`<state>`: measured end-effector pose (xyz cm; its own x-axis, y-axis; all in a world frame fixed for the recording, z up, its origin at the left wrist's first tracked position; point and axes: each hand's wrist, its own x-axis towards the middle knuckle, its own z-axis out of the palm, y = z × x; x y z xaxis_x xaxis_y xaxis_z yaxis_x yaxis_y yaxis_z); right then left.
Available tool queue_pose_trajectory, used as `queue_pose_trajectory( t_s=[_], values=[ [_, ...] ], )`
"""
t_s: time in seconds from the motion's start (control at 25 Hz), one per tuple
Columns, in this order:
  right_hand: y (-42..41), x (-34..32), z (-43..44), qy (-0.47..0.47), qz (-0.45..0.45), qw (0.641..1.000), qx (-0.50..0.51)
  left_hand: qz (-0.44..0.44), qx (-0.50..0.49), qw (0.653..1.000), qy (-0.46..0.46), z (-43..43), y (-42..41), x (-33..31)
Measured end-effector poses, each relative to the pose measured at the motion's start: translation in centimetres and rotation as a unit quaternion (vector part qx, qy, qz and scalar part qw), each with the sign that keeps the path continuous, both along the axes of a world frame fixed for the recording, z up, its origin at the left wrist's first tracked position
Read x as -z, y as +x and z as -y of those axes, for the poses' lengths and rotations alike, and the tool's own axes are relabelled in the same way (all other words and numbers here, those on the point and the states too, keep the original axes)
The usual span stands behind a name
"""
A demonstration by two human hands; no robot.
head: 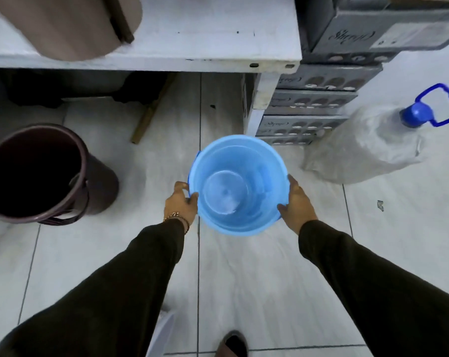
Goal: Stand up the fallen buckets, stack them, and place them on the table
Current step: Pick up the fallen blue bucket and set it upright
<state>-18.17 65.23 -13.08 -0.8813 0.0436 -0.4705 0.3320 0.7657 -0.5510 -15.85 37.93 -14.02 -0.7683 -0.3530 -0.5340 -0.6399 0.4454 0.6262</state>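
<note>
Hands are clasping the blue bucket [237, 185] by its rim — the left hand [181, 205] is closing its grip on the near-left edge, thumb hooking inside, and the right hand [296, 202] is pressing against the near-right edge. That bucket is standing upright, mouth up, just in front of the worktop [205, 51]. Left of it, the dark maroon bucket [41, 173] is sitting upright on the floor [244, 279] — well apart from it.
</note>
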Motion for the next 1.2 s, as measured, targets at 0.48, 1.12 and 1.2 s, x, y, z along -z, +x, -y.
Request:
queue_pose_trajectory(
  t_s=[0.48,1.12,1.2],
  values=[
    [-0.5,-2.6,1.0,0.154,-0.048,0.983,-0.086,-0.009,0.037,0.995,-0.097,1.5,0.8,-4.1],
    [22.1,-4.4,15.4,0.224,-0.102,0.922,-0.298,-0.009,0.014,0.997,-0.076,11.6,33.7,-6.2],
    [25.6,-1.5,17.7,0.231,-0.1,0.887,-0.388,0.037,0.013,0.996,-0.08,11.8,39.1,-3.6]
  ],
)
